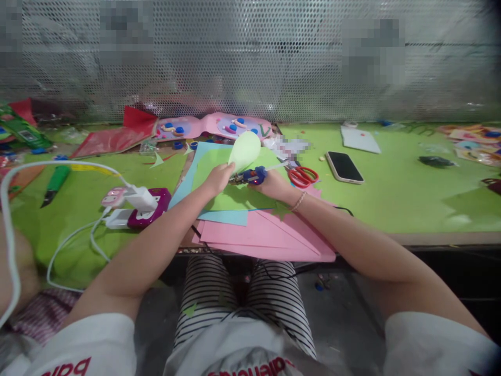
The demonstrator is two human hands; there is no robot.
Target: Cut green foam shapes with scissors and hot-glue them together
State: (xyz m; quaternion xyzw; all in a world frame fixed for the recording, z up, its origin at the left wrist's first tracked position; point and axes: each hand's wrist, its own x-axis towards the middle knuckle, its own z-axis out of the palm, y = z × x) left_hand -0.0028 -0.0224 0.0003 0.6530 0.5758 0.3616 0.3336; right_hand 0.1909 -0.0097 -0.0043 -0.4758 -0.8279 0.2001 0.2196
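Note:
My left hand (219,178) is closed on the narrow end of a pale green, rounded paper piece (246,150), which stands tilted up from it. In my right hand (274,185) is a blue hot glue gun (255,175), a translucent glue stick jutting from its back toward the right. The gun's nozzle points left, close to my left hand; whether it touches the paper I cannot tell. Beneath both hands lie green paper (219,201) and light blue sheets (230,216). Pink sheets (250,235) stick out over the table's front edge.
Red-handled scissors (303,177) and a phone (344,167) lie to the right. At left are a purple power socket (158,201) with white chargers and cables, and a green-handled cutter (57,183). Pink decorated paper (215,125) lies along the perforated metal panel (250,62). Another person's arm (19,261) shows at far left.

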